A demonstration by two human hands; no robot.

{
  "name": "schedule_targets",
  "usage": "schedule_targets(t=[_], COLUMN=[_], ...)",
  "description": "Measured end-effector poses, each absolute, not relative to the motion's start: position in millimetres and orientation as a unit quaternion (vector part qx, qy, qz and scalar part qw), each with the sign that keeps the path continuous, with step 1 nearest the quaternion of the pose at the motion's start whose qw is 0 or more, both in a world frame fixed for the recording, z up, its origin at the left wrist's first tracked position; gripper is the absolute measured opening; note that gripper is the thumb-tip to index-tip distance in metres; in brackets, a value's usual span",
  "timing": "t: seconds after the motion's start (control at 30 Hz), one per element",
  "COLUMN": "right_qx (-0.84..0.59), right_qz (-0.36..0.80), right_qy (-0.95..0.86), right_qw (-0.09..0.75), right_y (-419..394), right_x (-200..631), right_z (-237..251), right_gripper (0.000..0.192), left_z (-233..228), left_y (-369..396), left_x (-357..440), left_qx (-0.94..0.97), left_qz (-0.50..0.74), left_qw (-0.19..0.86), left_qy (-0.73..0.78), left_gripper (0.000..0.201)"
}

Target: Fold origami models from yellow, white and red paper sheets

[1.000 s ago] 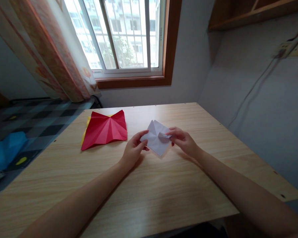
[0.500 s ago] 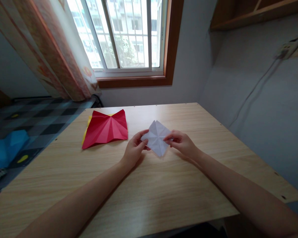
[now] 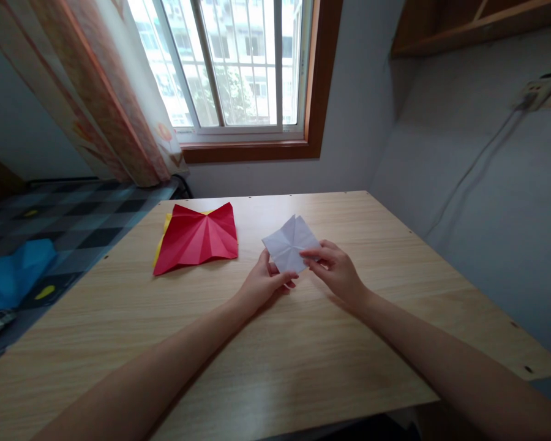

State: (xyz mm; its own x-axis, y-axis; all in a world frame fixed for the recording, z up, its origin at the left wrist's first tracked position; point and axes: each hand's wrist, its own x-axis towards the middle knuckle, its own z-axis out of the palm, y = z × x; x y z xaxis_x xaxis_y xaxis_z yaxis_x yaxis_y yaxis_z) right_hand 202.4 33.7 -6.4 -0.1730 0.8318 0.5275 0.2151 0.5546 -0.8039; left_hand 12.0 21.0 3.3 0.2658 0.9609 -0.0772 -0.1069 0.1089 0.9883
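Both forearms reach over the tabletop (image 3: 303, 343); the left hand (image 3: 261, 285) and right hand (image 3: 337, 269) pinch the creased white paper (image 3: 290, 242) with their fingers, now lifted higher and tilted back than before.

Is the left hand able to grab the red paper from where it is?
Probably yes. The red folded paper lies flat on the table, just left of the left hand, with bare wood between. But that hand is pinching the white paper now.
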Motion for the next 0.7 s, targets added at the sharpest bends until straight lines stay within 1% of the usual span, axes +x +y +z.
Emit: schedule_targets(t=[0.1,0.17,0.23,0.3,0.37,0.47,0.57,0.63,0.7], right_qx=[-0.357,-0.35,-0.341,-0.345,-0.366,-0.396,-0.4,-0.405,-0.414], right_qz=[0.307,0.343,0.397,0.442,0.475,0.523,0.557,0.558,0.535], right_qy=[-0.71,-0.687,-0.641,-0.594,-0.564,-0.545,-0.543,-0.54,-0.551], right_qw=[0.522,0.537,0.561,0.577,0.568,0.522,0.486,0.482,0.489], right_y=[33.7,34.3,35.6,37.8,40.8,45.8,49.6,50.7,50.7], right_x=[201.7,200.4,199.4,199.8,202.2,207.7,211.4,211.9,211.5], right_z=[-7.7,-8.4,-9.1,-9.9,-10.6,-11.3,-11.9,-12.3,-12.8], right_gripper=[0.018,0.02,0.029,0.044,0.05,0.042,0.04,0.039,0.038], left_z=[2.9,2.2,1.4,0.7,0.6,0.6,-0.3,-1.6,-3.1], left_y=[20.6,20.7,21.0,21.3,21.5,21.5,21.7,22.1,22.6], left_x=[10.3,9.3,8.8,8.8,9.0,9.1,8.7,8.4,8.3], left_qx=[0.502,0.498,0.495,0.494,0.495,0.496,0.496,0.497,0.497], left_qz=[0.446,0.45,0.452,0.454,0.453,0.452,0.453,0.452,0.451], left_qw=[0.62,0.621,0.62,0.621,0.623,0.623,0.626,0.63,0.632], left_qy=[0.405,0.405,0.407,0.405,0.403,0.402,0.395,0.39,0.387], left_gripper=[0.067,0.065,0.064,0.063,0.063,0.062,0.06,0.059,0.057])
